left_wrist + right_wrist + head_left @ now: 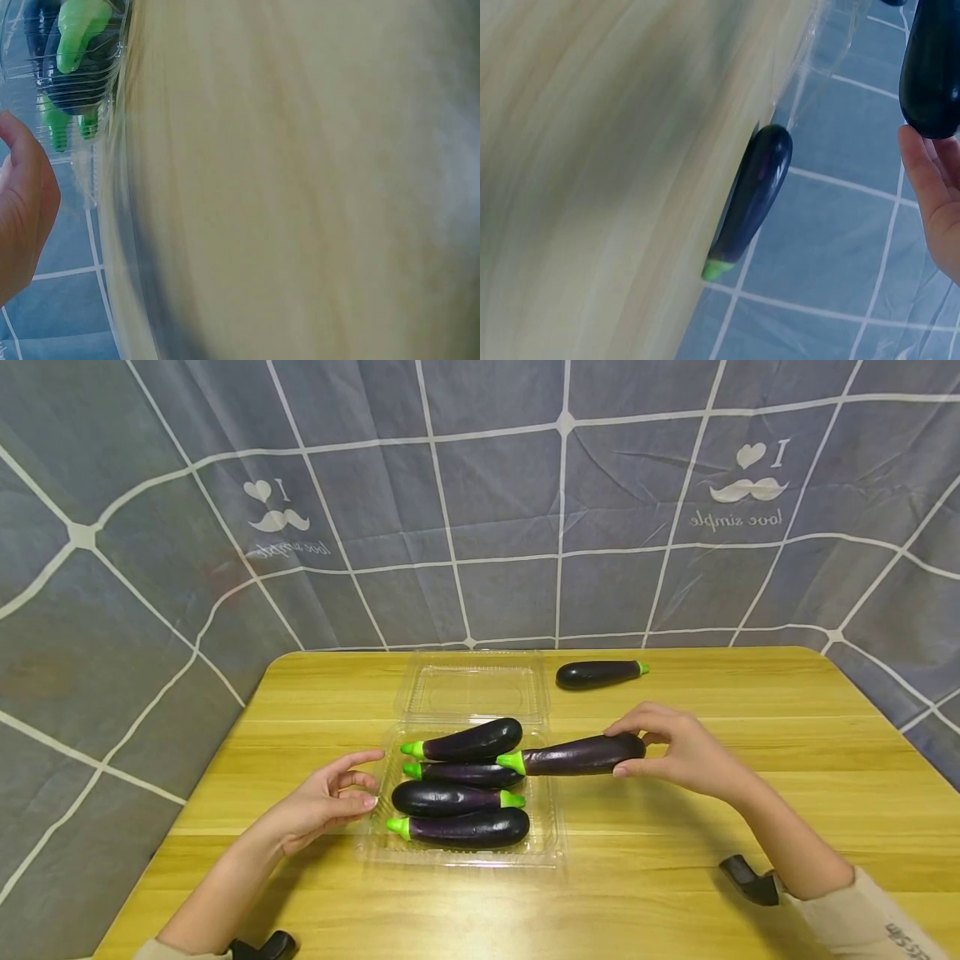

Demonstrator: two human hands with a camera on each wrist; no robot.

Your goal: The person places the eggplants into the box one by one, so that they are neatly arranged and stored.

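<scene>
My right hand (678, 753) pinches an eggplant (577, 756) by its thick dark end, thumb below and fingers above. The eggplant's green stem end points left, over the right side of a clear plastic clamshell box (551, 852). Inside the box several eggplants (468, 828) lie side by side in a column, one with its stem to the right and the others to the left. At the box's left edge my left hand (326, 806) holds nothing, fingers loosely bent toward the wall. In the left wrist view green stems (79, 34) show through the plastic.
Behind the box its clear lid (472, 689) lies folded back. Another eggplant (600, 674) lies near the wooden table's (660, 877) back edge, right of the lid. A grey checked cloth (502, 510) hangs behind the table and at both sides.
</scene>
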